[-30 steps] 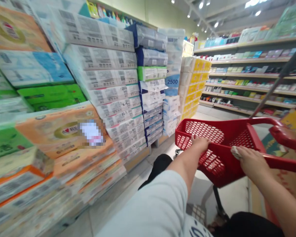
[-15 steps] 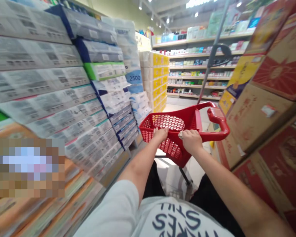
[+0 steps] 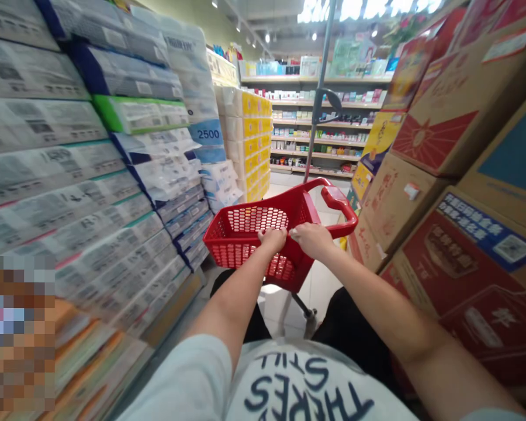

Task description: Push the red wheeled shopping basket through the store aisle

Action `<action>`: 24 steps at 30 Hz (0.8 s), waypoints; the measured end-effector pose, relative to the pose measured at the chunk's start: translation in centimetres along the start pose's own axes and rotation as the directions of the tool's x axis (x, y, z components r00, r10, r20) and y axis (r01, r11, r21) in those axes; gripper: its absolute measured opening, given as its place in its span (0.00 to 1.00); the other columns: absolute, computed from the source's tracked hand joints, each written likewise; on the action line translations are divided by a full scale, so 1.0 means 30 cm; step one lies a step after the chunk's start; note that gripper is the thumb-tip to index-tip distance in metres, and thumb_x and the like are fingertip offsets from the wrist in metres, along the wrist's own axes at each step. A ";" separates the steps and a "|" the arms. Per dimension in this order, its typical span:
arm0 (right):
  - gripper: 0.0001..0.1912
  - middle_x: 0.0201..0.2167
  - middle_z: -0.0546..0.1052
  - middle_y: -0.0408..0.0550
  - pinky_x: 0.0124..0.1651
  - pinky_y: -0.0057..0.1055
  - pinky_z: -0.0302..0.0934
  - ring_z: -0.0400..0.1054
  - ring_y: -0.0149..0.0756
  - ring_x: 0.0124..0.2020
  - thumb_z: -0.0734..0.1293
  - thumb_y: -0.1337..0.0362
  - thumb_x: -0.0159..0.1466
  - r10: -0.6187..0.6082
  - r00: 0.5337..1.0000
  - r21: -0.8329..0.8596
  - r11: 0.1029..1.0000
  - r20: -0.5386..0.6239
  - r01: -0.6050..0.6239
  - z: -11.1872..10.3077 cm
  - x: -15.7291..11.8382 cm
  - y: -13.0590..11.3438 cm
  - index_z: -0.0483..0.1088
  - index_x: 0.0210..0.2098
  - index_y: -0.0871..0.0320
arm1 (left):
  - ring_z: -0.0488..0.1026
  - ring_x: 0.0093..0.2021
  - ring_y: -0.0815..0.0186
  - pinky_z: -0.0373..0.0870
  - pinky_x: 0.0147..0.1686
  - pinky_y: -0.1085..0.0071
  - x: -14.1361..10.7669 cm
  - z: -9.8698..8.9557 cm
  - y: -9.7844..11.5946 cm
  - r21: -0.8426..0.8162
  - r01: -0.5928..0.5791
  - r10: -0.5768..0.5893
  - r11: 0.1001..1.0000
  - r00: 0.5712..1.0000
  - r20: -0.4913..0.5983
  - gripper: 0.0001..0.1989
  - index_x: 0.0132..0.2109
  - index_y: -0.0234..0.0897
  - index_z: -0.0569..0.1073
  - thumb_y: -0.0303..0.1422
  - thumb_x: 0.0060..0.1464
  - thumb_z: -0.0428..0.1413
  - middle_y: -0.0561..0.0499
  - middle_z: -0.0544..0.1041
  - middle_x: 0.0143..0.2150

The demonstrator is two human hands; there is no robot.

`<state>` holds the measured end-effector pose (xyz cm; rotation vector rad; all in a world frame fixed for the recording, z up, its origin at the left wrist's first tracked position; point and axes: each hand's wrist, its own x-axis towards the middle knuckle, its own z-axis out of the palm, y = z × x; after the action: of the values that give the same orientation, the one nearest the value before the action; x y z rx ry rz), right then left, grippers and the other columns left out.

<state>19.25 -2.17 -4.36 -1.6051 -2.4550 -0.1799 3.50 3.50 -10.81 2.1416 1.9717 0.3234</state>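
Note:
A red plastic shopping cart (image 3: 228, 248) with a perforated basket stands sideways in front of my body, its handle toward the right. My left hand (image 3: 273, 238) is closed over the near rim of the basket, around its middle. Close beside it, my right hand (image 3: 313, 240) grips the same rim nearer the handle (image 3: 346, 217). The inside of the basket shows only in part, and I see no goods there. A grey pole (image 3: 319, 99) with a dark curved clip rises behind the cart's handle end.
Wrapped tissue packs (image 3: 35, 164) are stacked high on the left, with yellow-sided packs (image 3: 256, 134) farther on. Cardboard boxes (image 3: 425, 193) line the right side. Shelves (image 3: 315, 121) of small goods cross the far end. Pale floor tiles (image 3: 284, 186) show between the stacks.
My view has turned right, so the cart, hands and stacks sit farther left in view. More of the boxes on the right shows. Both hands keep their hold on the rim.

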 end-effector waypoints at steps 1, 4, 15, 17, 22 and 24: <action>0.13 0.45 0.76 0.53 0.49 0.36 0.53 0.68 0.42 0.46 0.57 0.66 0.66 -0.075 0.997 -0.017 0.997 -0.036 0.074 0.019 -0.011 -0.009 0.71 0.44 0.57 | 0.64 0.56 0.57 0.51 0.57 0.51 -0.003 0.000 -0.003 0.003 0.004 -0.004 1.000 1.000 -0.006 0.15 0.50 0.53 0.73 0.35 0.61 0.47 0.53 0.76 0.49; 0.15 0.47 0.76 0.50 0.52 0.37 0.49 0.66 0.41 0.49 0.60 0.68 0.64 -0.119 0.980 -0.017 0.993 -0.161 0.118 0.060 -0.030 -0.005 0.69 0.49 0.55 | 0.65 0.55 0.57 0.50 0.56 0.49 -0.010 0.001 -0.008 0.032 0.018 -0.017 0.999 0.999 -0.037 0.15 0.50 0.53 0.72 0.34 0.60 0.46 0.52 0.77 0.46; 0.11 0.45 0.77 0.50 0.52 0.36 0.50 0.66 0.40 0.47 0.60 0.70 0.63 -0.044 0.939 0.054 0.996 -0.342 0.066 0.111 -0.036 0.019 0.73 0.40 0.58 | 0.67 0.52 0.58 0.50 0.55 0.47 -0.008 0.012 -0.002 0.075 0.011 -0.004 0.997 0.996 -0.092 0.18 0.48 0.51 0.74 0.30 0.61 0.43 0.50 0.78 0.44; 0.09 0.42 0.77 0.51 0.49 0.35 0.52 0.67 0.40 0.45 0.60 0.69 0.64 0.053 0.936 0.075 0.997 -0.349 -0.028 0.095 -0.031 0.027 0.73 0.37 0.58 | 0.68 0.52 0.58 0.51 0.54 0.48 -0.005 0.012 0.004 0.087 0.015 -0.008 0.996 0.996 -0.084 0.18 0.48 0.51 0.74 0.30 0.60 0.43 0.50 0.78 0.44; 0.10 0.41 0.77 0.53 0.48 0.33 0.52 0.67 0.40 0.44 0.61 0.71 0.62 -0.008 0.952 0.023 1.000 -0.307 0.016 0.084 -0.036 0.024 0.74 0.38 0.60 | 0.67 0.53 0.58 0.52 0.54 0.47 -0.003 0.017 0.019 0.115 -0.012 0.022 0.993 0.996 -0.087 0.20 0.50 0.51 0.73 0.29 0.61 0.40 0.48 0.78 0.45; 0.10 0.40 0.78 0.51 0.47 0.33 0.52 0.68 0.39 0.43 0.61 0.70 0.63 0.011 0.961 0.026 1.000 -0.275 -0.004 0.073 -0.036 0.037 0.74 0.37 0.59 | 0.67 0.53 0.57 0.52 0.54 0.46 -0.003 0.018 0.023 0.112 -0.025 0.033 0.993 0.997 -0.073 0.20 0.52 0.50 0.72 0.29 0.61 0.40 0.48 0.78 0.45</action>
<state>20.47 -2.20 -6.75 -1.4682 -2.2300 -0.3447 4.31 3.35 -11.14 2.2599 2.0463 0.3096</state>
